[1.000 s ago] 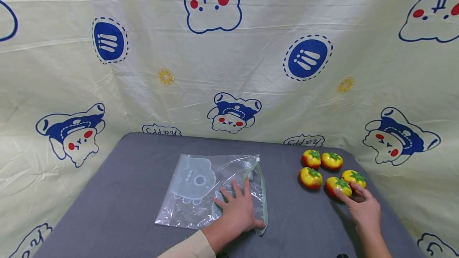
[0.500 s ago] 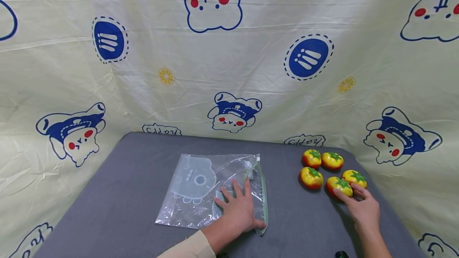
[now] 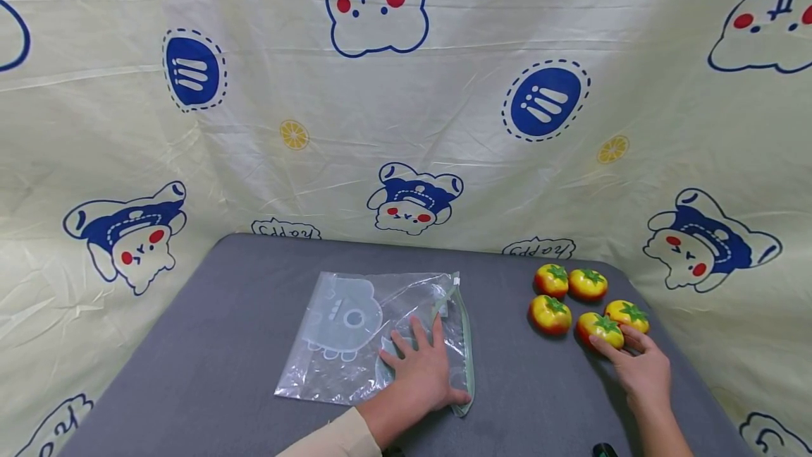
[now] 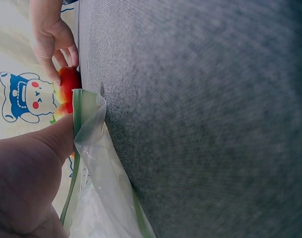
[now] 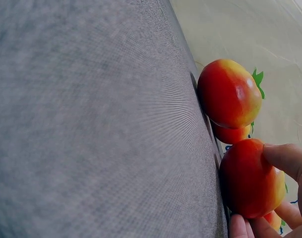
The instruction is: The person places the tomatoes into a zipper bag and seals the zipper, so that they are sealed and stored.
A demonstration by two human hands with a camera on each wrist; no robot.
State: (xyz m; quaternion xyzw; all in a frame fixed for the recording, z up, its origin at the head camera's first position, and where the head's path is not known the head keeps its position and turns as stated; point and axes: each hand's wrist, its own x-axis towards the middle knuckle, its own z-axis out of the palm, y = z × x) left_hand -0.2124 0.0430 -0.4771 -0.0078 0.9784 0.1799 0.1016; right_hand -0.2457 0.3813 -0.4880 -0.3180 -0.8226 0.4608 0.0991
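red-yellow fruit (image 3: 600,331) sits right of the clear bag (image 3: 373,330), gripped by the right hand (image 3: 643,372) between thumb and fingers. the left hand (image 3: 421,376) rests on the bag, fingers spread.

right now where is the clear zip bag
In the head view, the clear zip bag lies on the grey table, left of the red-and-yellow fruits, partly under the person's spread left hand.
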